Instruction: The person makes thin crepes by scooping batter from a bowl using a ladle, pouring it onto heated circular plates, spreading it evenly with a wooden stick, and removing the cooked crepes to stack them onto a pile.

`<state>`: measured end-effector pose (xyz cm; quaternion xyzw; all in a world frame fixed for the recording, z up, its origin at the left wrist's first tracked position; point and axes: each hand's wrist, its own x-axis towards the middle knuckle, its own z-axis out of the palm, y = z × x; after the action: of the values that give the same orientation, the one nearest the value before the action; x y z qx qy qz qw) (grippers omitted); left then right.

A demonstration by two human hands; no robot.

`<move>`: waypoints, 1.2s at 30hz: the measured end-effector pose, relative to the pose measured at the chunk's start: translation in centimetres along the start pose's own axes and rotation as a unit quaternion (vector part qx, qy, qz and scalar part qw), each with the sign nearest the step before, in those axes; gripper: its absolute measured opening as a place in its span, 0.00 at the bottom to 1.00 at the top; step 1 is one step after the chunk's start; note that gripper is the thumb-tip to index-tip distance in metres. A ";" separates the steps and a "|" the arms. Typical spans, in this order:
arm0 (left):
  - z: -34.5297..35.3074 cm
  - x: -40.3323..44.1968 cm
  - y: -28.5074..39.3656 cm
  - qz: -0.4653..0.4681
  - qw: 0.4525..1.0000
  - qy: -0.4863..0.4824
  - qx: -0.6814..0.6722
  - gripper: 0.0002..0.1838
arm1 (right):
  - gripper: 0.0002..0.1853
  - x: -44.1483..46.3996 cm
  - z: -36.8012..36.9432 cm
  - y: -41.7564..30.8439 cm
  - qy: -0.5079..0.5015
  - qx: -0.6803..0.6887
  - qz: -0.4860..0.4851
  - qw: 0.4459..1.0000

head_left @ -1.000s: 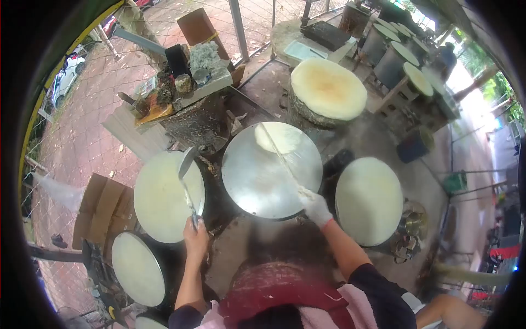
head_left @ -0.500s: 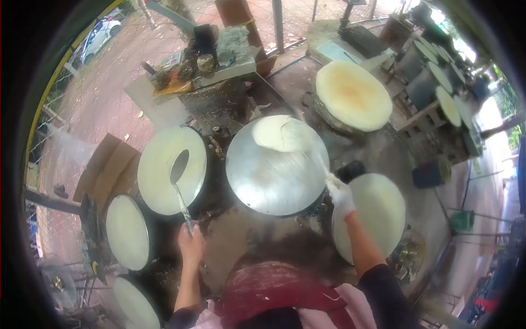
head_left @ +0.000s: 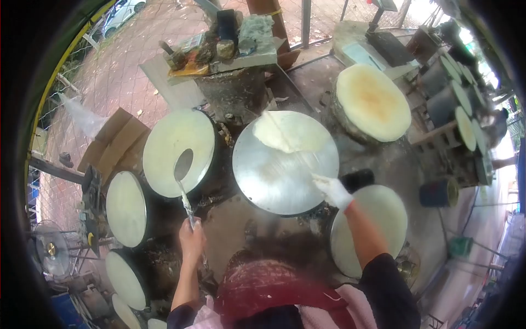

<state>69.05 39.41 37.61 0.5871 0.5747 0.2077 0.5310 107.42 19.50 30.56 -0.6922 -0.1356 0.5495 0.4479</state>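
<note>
Pale batter seen on a metal plate, upper centre
A ladle is gripped by the left hand, lower left; a blurred stick is held by the gloved right hand, right of centre.

White batter patch lies on round silver metal griddle, toward its far edge. Left: pale-coated round griddle, grey metal ladle over its near edge. Right: second pale-coated round griddle. Beyond, rightward: brown-centred pale round flatbread.
</note>
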 end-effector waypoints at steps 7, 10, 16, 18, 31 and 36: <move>0.1 -0.7 1.0 -0.019 1.000 -0.021 0.015 0.05 | 0.19 2.7 -3.8 2.6 0.040 -0.043 -0.197 0.979; 0.1 -0.3 0.3 -0.026 0.999 -0.025 0.011 0.05 | 0.20 1.8 -4.2 -1.0 -0.005 -0.076 -0.076 0.994; -0.5 0.0 -1.3 -0.029 0.999 -0.021 0.019 0.05 | 0.18 1.1 -4.5 2.4 -0.094 -0.089 -0.026 0.991; -0.9 0.0 -1.6 -0.028 0.999 -0.024 0.036 0.05 | 0.18 1.7 -5.8 1.0 -0.071 -0.100 -0.174 0.977; 5.9 12.4 -1.9 0.223 0.898 -0.063 0.373 0.11 | 0.20 0.8 -6.8 0.6 -0.046 -0.136 -0.166 0.976; 6.6 11.1 -1.3 0.195 0.857 -0.110 0.465 0.12 | 0.20 5.5 -5.0 1.6 -0.064 -0.169 -0.085 0.980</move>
<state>76.86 46.54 30.09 0.8844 0.4163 -0.0502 0.2048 113.31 20.02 25.81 -0.7071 -0.3133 0.5217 0.3600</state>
